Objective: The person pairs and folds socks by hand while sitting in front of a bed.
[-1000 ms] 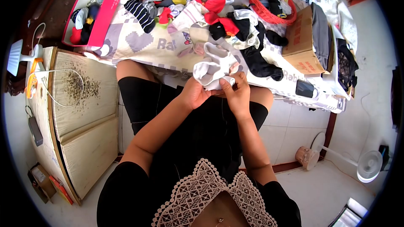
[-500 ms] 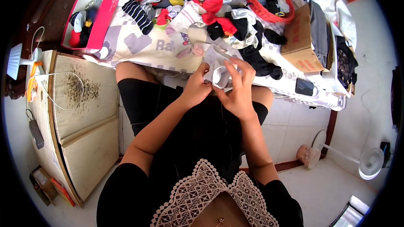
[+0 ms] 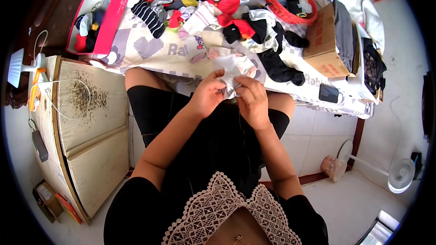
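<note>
A white sock (image 3: 230, 69) hangs between my hands above my lap, at the edge of the bed. My left hand (image 3: 206, 96) pinches its near end from the left, thumb against fingers. From the right, my right hand (image 3: 253, 103) grips the same end with its fingertips. Just beyond lies a pale sock with pink marks (image 3: 245, 63), partly covered by the white one. A black sock (image 3: 280, 69) rests on the bedspread to the right. Farther back spreads a pile of mixed socks (image 3: 202, 16), including a striped one (image 3: 149, 18).
On the bed's left stands a pink-edged box (image 3: 116, 16) with socks inside. An orange-red basket (image 3: 271, 11) holds more socks at the back. To the right are a cardboard box (image 3: 320, 41) with dark cloth and a phone (image 3: 328, 94). A wooden cabinet (image 3: 97, 154) stands at my left.
The white sock has gone from bunched to more stretched out away from me. My right hand has lowered slightly, its fingers closing in. The pale sock with pink marks shows more beyond it.
</note>
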Demonstrator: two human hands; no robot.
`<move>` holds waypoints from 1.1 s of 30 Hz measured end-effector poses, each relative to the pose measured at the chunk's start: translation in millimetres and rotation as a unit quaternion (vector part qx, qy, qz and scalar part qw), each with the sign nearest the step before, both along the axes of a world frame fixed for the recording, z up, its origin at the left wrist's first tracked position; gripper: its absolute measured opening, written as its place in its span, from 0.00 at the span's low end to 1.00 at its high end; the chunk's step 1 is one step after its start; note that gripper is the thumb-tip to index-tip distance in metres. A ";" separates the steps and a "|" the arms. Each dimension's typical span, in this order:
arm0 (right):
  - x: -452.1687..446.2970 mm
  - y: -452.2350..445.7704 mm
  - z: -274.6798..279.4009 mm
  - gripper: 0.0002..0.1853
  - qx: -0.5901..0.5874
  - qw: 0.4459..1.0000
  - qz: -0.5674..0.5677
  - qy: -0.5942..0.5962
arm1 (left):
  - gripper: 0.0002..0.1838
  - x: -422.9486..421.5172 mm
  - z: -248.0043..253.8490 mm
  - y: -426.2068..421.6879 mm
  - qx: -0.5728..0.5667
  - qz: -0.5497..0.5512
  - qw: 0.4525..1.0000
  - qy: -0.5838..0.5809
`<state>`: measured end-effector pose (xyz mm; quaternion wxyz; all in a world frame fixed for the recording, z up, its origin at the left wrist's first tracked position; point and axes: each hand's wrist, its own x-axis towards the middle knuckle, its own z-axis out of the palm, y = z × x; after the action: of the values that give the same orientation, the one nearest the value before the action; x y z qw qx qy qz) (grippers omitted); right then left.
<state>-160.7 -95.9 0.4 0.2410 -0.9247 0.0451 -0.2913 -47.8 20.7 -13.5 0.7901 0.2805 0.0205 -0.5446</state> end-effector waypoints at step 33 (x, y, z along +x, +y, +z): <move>32.4 -25.7 -27.5 0.30 0.647 0.757 -0.093 0.018 | 0.25 3.6 10.9 1.1 -0.021 -0.102 0.945 -0.311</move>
<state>-128.3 -121.7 -27.1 0.7526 -0.5448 0.3127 -0.1974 -44.2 21.8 -2.6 0.7032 0.4195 -0.2666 -0.5083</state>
